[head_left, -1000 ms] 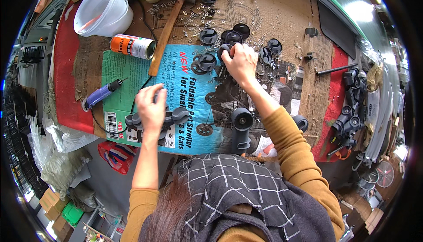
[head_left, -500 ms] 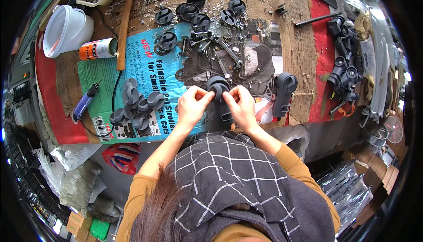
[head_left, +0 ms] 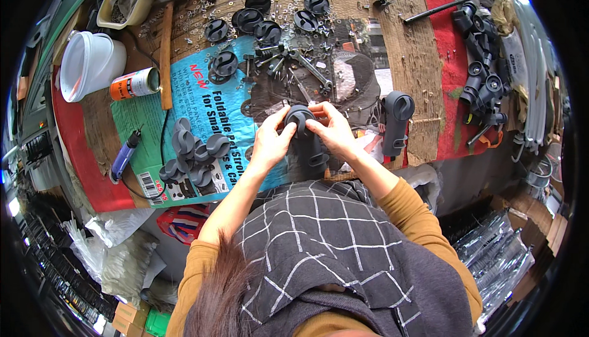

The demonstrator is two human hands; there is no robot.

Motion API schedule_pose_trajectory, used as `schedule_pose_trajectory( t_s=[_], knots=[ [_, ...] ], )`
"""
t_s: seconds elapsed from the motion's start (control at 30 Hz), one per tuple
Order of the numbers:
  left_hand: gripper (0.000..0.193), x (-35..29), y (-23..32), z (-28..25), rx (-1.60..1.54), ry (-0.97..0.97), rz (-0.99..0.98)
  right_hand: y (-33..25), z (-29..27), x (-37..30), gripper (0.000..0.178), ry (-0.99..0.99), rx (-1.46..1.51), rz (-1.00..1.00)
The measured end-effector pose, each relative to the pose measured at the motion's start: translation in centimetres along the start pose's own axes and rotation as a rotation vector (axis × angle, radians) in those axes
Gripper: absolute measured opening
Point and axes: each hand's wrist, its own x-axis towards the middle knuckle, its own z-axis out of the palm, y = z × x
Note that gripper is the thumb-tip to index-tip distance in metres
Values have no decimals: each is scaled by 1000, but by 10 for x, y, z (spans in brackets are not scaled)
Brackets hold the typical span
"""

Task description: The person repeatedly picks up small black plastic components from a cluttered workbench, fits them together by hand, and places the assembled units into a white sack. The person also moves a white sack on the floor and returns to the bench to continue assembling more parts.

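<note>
Between my two hands lies a dark grey plastic part [head_left: 308, 147], with a round, S-ridged head at the far end and a long body toward me. My left hand [head_left: 273, 139] grips the head from the left, thumb pressed on its near side. On the other side, my right hand [head_left: 334, 131] curls its fingers round the rim, thumb also on the head. A like part [head_left: 397, 122] lies to the right of my right hand. Grey S-shaped plastic pieces [head_left: 195, 153] are heaped left of my left hand. Several round black discs [head_left: 248, 21] lie farther off.
Bolts and wrenches [head_left: 313, 70] lie beyond my hands, among scattered nuts and washers. At the left are a hammer [head_left: 166, 61], a can [head_left: 135, 84], a white bucket [head_left: 92, 67] and a purple electric screwdriver [head_left: 126, 156]. Black fittings [head_left: 481, 79] are piled at the right.
My fingers have shifted from pinching the top of the round head to spreading around its sides. The whole view has turned slightly.
</note>
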Motion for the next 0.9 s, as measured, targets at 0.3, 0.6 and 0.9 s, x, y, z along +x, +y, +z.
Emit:
schedule_pose_trajectory(
  t_s=[0.3,0.6,0.9],
  knots=[
    [43,4,27,-7,-40,-23,-14,-10,-4,3,28,-14,33,33],
    [89,-26,83,-39,-222,-455,-41,-63,-5,-57,26,155,-274,-311],
    [89,-61,114,-28,183,-377,392,-87,5,-91,22,154,-498,-578]
  ],
)
